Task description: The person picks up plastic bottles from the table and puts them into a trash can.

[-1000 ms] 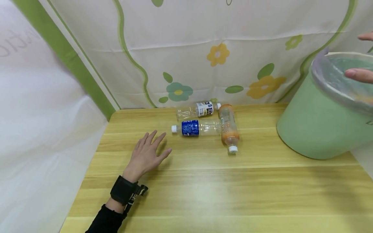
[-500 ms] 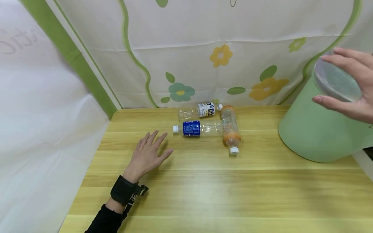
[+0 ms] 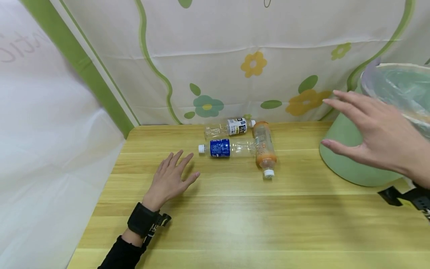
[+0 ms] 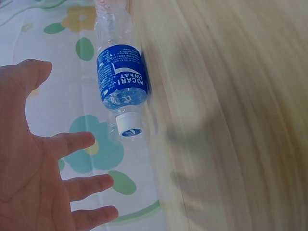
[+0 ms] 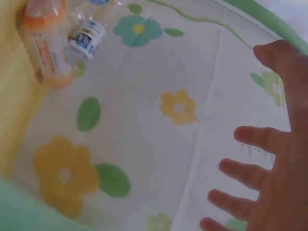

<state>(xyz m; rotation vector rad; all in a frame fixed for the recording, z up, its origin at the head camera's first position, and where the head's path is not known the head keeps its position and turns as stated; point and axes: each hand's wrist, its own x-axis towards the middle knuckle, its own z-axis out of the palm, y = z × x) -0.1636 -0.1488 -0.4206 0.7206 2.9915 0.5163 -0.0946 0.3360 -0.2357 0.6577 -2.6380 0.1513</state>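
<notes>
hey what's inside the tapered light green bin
The tapered light-green bin holds a see-through plastic liner, with a faint orange patch I can't identify. Its bottom is hidden behind its near wall.

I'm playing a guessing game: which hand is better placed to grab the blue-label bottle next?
Probably the left hand: it's empty, and its fingers are nearer the cap of that bottle.

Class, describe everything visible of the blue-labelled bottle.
The blue-labelled bottle is transparent, apparently plastic, with a white cap on and a POCARI SWEAT label. It looks empty and lies on its side on the wood-grain table, cap end near but apart from the left hand, base end by the orange-banded bottle; whether those bottles touch is unclear.
</notes>
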